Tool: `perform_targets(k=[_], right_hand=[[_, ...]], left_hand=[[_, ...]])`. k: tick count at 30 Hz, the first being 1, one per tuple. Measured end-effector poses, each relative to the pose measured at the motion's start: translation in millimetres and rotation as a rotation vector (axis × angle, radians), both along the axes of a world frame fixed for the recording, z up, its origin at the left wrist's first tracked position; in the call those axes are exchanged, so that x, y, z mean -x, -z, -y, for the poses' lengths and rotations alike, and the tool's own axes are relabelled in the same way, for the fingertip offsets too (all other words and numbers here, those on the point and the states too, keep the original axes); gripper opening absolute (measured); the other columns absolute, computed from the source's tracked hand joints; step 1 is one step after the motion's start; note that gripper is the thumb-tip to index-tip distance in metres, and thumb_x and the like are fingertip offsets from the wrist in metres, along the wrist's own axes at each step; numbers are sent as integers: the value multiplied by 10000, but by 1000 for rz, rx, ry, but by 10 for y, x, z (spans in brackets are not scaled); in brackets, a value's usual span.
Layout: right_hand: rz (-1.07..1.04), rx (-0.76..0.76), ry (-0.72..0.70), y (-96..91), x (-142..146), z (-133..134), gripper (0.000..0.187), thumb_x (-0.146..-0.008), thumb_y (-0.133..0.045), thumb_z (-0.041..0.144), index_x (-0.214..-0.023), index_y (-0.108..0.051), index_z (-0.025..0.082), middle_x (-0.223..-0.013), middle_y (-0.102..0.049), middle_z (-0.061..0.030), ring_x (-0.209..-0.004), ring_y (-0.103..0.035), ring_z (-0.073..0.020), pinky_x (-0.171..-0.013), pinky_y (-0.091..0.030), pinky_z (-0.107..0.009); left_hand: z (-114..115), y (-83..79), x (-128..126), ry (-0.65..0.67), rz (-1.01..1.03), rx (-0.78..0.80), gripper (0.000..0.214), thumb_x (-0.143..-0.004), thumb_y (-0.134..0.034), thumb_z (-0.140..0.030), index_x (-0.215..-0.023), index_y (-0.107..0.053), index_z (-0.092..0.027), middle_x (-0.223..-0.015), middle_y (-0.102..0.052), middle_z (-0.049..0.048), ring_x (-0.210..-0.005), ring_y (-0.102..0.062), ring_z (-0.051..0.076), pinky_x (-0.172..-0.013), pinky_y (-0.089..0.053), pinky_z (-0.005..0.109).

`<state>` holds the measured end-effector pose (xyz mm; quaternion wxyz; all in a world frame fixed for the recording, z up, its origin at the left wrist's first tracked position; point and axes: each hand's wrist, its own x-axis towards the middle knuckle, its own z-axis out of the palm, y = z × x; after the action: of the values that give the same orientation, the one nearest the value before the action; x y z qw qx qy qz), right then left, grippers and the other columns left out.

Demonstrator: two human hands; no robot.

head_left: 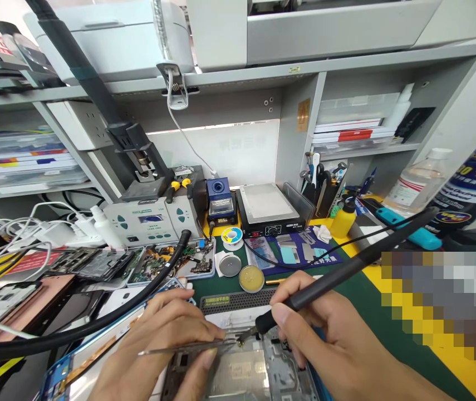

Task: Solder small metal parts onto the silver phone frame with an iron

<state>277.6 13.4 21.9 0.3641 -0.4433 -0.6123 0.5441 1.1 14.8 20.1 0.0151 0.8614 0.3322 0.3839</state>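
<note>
- Head view: grey shelving (238, 77) stands behind a green mat (371, 303).
- The left hand (158, 342) pinches slim tweezers (187, 347) between thumb and fingers.
- The right hand (325, 328) grips a soldering iron (338, 273) like a pen, its tip just beside the tweezers' points.
- An opened phone (241, 376) lies under both tips.

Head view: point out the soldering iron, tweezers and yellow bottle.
Soldering iron (340, 272): head view, on its black handle.
Tweezers (179, 349): head view, on the metal shank.
Yellow bottle (343, 220): head view, on its body.
</note>
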Motion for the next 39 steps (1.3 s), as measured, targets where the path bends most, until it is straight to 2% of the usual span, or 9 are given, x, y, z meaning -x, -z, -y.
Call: perform_targets(k=[4,10,15,19,23,29,35,39], right_hand=[[-3,29,48,-21,24,28,386,-1111,-688,612,-982,-585,263,-686,-350,103,-617,-337,-155,-588,-268,-310],[-8,52,39,-42,27,27,419,-1097,-702,649,-988,-577,264,-684,-346,105,-622,-341,-160,-597,-263,-320],[-15,57,29,-53,21,25,408,-1115,-683,638,-993,-571,266,-693,-350,106,-625,-338,-157,-599,-271,-320],[-15,41,25,0,8,33,371,-1147,-648,606,-1016,-577,265,-687,-360,104,-618,-338,-157,-595,-275,-317],[-20,19,6,74,-15,26,413,-1163,-571,668,-1048,-571,271,-703,-391,91,-615,-365,-164,-592,-297,-307],[-24,5,8,102,-9,1,444,-1152,-564,699,-1028,-566,272,-706,-369,93,-609,-349,-164,-588,-292,-311],[-15,11,24,100,-13,15,428,-1145,-582,683,-1011,-564,277,-689,-359,94,-601,-339,-167,-583,-281,-315],[-13,23,59,101,-25,29,421,-1133,-600,679,-1013,-577,276,-693,-398,81,-597,-381,-173,-581,-291,-313]], left_hand=[[18,16,-3,-13,14,7,314,-1007,-624,-44,-1174,-695,-301,-971,-866,-20,-997,-864,216,-1131,-673,435],[20,32,12,16,-9,25,300,-1027,-600,-43,-1196,-662,-282,-1008,-848,-40,-1027,-840,146,-1200,-602,349],[6,35,1,18,-5,28,291,-1043,-599,-50,-1199,-669,-284,-1005,-845,-54,-1041,-836,139,-1212,-585,328],[3,38,1,21,23,41,281,-1047,-601,-58,-1186,-679,-290,-1010,-842,-61,-1037,-836,135,-1211,-578,312],[18,60,34,-6,7,42,255,-1052,-636,-106,-1195,-681,-312,-1028,-850,-66,-1125,-836,162,-1231,-566,330],[21,69,38,13,3,63,243,-1059,-626,-105,-1195,-669,-302,-1023,-832,-74,-1018,-815,120,-1268,-508,292],[44,85,47,2,14,60,246,-1063,-634,-104,-1211,-677,-295,-1041,-825,-77,-1030,-791,110,-1310,-462,279],[34,86,44,-4,18,73,248,-1064,-635,-107,-1213,-679,-301,-1048,-826,-79,-1049,-793,112,-1316,-456,279]])
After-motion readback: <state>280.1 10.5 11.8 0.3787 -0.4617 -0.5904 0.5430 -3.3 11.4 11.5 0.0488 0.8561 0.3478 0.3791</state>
